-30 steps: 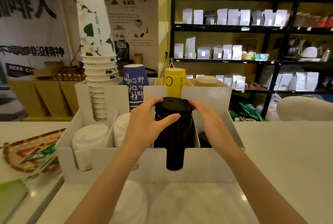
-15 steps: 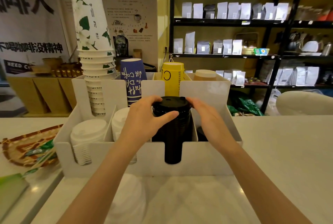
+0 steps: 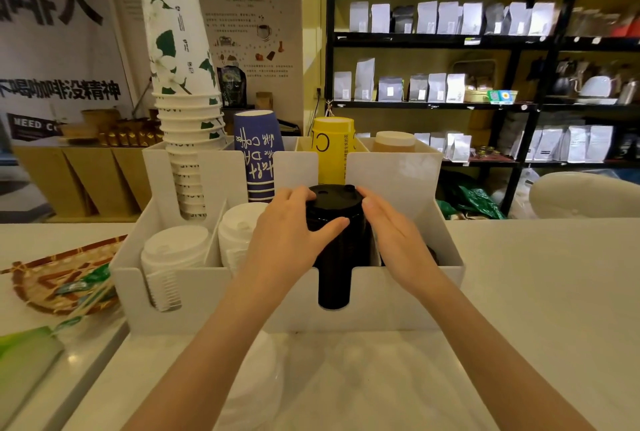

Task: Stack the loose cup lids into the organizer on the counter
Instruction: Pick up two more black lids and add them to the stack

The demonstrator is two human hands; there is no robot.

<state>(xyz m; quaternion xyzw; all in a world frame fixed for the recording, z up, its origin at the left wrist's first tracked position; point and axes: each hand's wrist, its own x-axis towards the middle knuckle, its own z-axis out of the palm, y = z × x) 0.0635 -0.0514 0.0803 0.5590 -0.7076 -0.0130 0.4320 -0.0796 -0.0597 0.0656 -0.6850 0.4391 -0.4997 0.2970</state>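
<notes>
Right hand (image 3: 394,233) eased off black lids (image 3: 334,247); lower stack hidden.

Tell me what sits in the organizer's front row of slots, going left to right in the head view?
White lid stack → second white lid stack → black lid stack, flanked by the left hand and right hand.

Free room is on the right part of the tabletop (image 3: 540,292) and on the strip in front of the organizer (image 3: 398,295), w/ only a blurred pile of white lids (image 3: 256,392) at front left. Inside the organizer the black lid stack (image 3: 334,288) fills the middle slot, w/ left hand (image 3: 291,236) and right hand (image 3: 394,236) on both sides of it. White lid stacks (image 3: 173,257) fill the left slots, tall cup stacks (image 3: 187,111) block the back, and a woven tray (image 3: 45,278) sits at far left.
</notes>
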